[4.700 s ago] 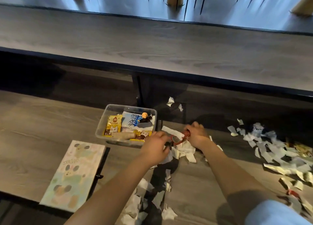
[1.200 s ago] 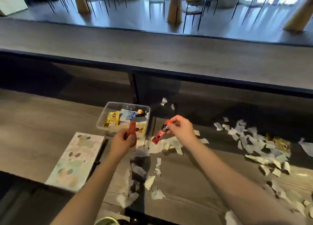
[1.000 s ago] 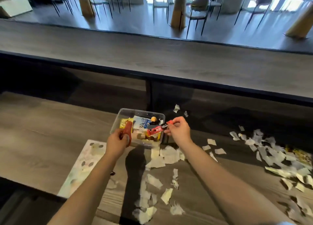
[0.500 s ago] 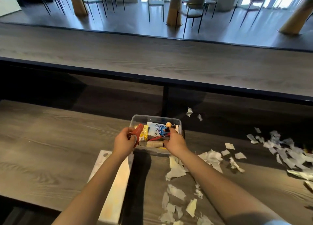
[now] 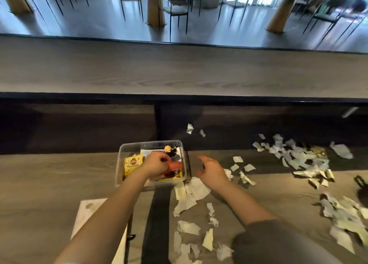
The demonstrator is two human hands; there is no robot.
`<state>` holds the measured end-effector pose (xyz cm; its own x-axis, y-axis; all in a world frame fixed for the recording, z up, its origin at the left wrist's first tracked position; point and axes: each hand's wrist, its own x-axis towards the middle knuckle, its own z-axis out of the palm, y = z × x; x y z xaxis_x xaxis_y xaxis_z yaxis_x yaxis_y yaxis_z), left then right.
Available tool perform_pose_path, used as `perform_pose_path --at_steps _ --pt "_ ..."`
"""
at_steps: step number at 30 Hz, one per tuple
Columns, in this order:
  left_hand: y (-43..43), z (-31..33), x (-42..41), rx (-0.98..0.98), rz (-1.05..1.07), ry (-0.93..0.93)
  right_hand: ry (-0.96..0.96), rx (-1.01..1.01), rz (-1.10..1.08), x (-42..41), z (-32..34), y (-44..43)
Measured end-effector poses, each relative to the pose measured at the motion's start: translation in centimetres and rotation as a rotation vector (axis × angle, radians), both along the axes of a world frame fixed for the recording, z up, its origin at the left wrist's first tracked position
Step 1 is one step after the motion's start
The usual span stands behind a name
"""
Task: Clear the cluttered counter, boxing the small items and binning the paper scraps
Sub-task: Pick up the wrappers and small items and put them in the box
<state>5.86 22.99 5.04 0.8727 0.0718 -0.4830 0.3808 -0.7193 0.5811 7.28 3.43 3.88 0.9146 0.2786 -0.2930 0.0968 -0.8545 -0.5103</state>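
Note:
A clear plastic box (image 5: 121, 150) stands on the wooden counter and holds a yellow packet (image 5: 133, 163), a blue-and-white packet and a small orange-headed figure (image 5: 168, 149). My left hand (image 5: 155, 165) is inside the box, its fingers curled round a red item (image 5: 175, 166). My right hand (image 5: 211, 171) hovers just right of the box with fingers spread, holding nothing. White paper scraps (image 5: 191, 192) lie on the counter below and right of the box.
A large heap of paper scraps (image 5: 298, 156) covers the right side, with a yellow packet (image 5: 320, 154) among them. A pastel notebook (image 5: 95, 214) lies at the lower left under my left arm. A dark object (image 5: 360, 181) sits at the right edge. A raised counter runs behind.
My right hand has left the red-and-black sachet in the box and pulled back to the right, empty. My left hand has moved the red item over the rim into the box.

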Motion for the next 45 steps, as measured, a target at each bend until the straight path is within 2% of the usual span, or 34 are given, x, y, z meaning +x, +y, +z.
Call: perform_pose_path --at_steps 4,8,10,15,19,25,33,39,45 --pt "-1.3 -1.3 -0.4 0.200 -0.122 -0.049 0.036 0.025 -0.044 0.1 -0.2 -1.5" --pt "-1.6 -1.7 -0.9 0.583 -0.241 -0.098 0.039 0.045 -0.066 0.7 -0.6 -2.6" --pt "-2.2 -1.4 -1.2 0.660 -0.225 -0.153 0.041 0.062 -0.068 0.9 -0.5 -3.2" --pt "-4.9 -0.1 -1.7 0.601 -0.070 -0.316 0.026 0.086 -0.061 1.9 0.6 -6.6" --pt "-10.0 1.2 -0.4 0.549 -0.164 -0.379 0.015 0.024 -0.013 3.0 1.9 -11.9" --pt "-20.0 2.8 2.1 0.537 -0.362 -0.205 0.073 -0.110 0.021 4.2 4.1 -22.7" --pt "-31.0 2.9 4.3 0.459 -0.480 0.055 0.187 -0.190 -0.010 6.6 3.8 -35.0" --pt "-35.5 1.1 5.7 0.315 -0.355 0.122 0.256 -0.290 -0.014 10.1 1.9 -42.1" --pt "-38.1 -0.7 6.6 0.220 -0.207 0.130 0.217 -0.393 -0.026 15.0 0.4 -46.5"
